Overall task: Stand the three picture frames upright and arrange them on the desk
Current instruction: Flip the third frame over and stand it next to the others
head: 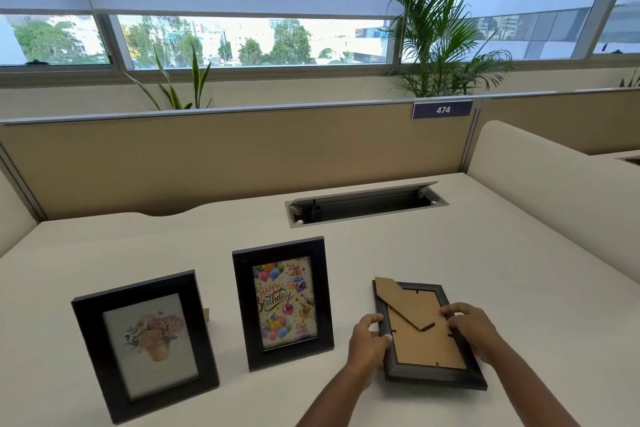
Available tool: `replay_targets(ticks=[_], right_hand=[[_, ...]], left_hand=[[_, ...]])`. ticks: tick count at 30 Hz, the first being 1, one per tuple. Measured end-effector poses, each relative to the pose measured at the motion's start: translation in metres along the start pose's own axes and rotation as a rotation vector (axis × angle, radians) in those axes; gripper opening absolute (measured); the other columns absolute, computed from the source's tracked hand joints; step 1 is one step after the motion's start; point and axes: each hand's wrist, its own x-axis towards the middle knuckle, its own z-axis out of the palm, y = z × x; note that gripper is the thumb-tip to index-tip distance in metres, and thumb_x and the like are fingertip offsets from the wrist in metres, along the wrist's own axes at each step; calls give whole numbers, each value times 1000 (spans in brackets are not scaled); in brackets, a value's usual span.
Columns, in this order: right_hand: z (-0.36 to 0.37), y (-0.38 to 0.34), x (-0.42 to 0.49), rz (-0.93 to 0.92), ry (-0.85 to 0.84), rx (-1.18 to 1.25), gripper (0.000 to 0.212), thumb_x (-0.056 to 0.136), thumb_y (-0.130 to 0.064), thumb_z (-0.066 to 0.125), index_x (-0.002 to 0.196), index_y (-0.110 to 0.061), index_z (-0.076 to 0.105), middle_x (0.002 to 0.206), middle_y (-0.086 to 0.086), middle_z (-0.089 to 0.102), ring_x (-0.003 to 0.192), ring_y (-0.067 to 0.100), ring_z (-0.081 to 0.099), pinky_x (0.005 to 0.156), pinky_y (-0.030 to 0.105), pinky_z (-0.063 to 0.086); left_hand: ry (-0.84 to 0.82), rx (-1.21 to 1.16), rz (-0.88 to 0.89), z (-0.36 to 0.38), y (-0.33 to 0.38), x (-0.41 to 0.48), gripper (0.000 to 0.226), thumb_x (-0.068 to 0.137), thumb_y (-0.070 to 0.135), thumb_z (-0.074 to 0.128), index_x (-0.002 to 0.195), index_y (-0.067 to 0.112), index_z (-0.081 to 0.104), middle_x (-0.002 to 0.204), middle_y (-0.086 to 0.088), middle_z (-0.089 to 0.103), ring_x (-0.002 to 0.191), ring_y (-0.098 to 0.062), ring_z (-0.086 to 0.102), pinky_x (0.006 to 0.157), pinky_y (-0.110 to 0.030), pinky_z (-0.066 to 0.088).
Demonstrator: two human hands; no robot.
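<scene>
The third frame (427,333) lies face down on the desk (519,288) in front of you, its brown backing board up and the fold-out stand flat against that board, pointing toward the far left corner. Your left hand (369,340) pinches the frame's left edge about halfway along, thumb on top of the black moulding and the other fingers curled at the outer side. Your right hand (472,329) clasps the opposite edge, fingertips (450,310) resting on the moulding just beside the board. Both hands are closed around the frame rather than spread flat (whether it is lifted off the surface at all, you cannot tell from here).

To its left, the birthday frame (283,303) stands upright, balloons and lettering facing you. Farther left and nearer to you stands the flower frame (145,345), also upright, a bit of its stand showing behind its right side. The two standing frames are apart from each other and from the one in your hands.

Beyond them, an open cable tray (367,206) is set into the desk, before a tan partition (225,163) bearing a 474 label (442,109).
</scene>
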Motion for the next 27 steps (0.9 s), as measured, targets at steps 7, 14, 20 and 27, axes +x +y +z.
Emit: replay_targets(ticks=[7,14,20,27], right_hand=[[-28,0,-14,-50,-275,117,48,88,17,26,97,-8,67,99,12,61,85,27,58,59,30,49],[-32,2,-22,-544,-265,330,28,90,11,37,105,1,59,124,10,53,115,17,51,94,27,42],[-23,-24,-19,-623,-53,449,31,83,18,47,89,-10,59,71,-23,73,72,-13,63,65,0,48],[-5,-45,-21,-593,-103,650,17,90,-6,47,91,-18,60,81,-7,72,74,8,71,55,16,58]], left_hand=[[-76,-187,-2,-10,29,-11,41,88,0,49,127,11,46,112,-12,54,77,-14,53,57,-19,41],[-170,-438,-163,-22,67,-20,16,87,-5,47,84,6,58,67,-9,50,51,-11,42,39,-14,36],[-241,-508,-91,-34,83,-25,22,93,15,40,80,8,57,46,-6,67,49,-12,43,38,-15,39],[67,34,219,-36,59,-12,39,98,36,21,108,16,53,86,3,53,80,-10,48,66,-23,42]])
